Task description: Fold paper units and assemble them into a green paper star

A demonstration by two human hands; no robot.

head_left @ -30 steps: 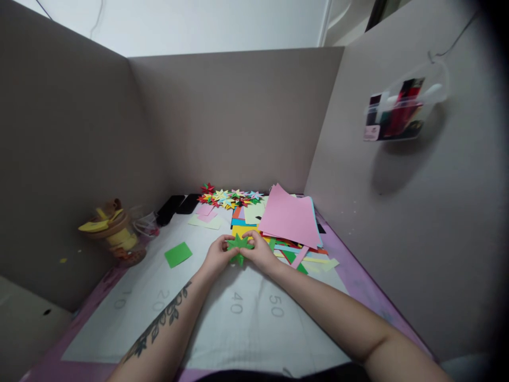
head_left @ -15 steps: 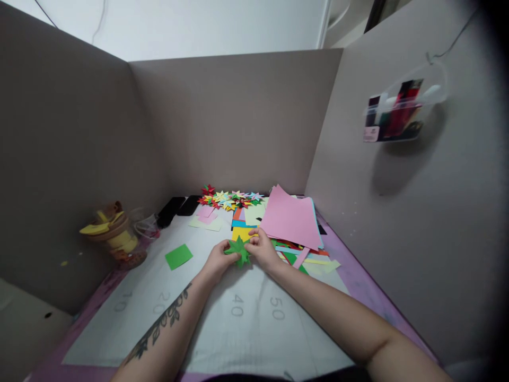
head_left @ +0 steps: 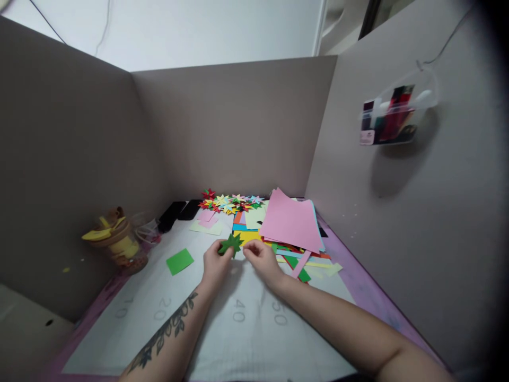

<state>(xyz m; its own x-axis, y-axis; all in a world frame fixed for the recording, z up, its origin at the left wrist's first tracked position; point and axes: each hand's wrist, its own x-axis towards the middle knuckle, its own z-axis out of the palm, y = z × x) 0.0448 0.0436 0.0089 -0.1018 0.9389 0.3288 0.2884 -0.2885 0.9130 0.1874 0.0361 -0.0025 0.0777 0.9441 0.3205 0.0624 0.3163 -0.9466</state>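
My left hand (head_left: 214, 262) holds the green paper star (head_left: 231, 244) pinched between thumb and fingers. My right hand (head_left: 263, 261) is set narrow: fingers curled, thumb near the index finger. I cannot tell whether anything sits between those fingertips.

Position: the star is raised over the table (head_left: 374, 302), between my two hands, at the far right side of my left hand and just left of my right fingertips. A small gap separates it from the right hand; the left is the nearer, being in contact. Orientation: tilted, points fanned outward, no clear long axis.

Surroundings: a green card (head_left: 180, 261) lies left of my left hand; a yellow sheet (head_left: 245, 239) lies beyond the star; paper strips (head_left: 302, 264) lie right of my right hand.
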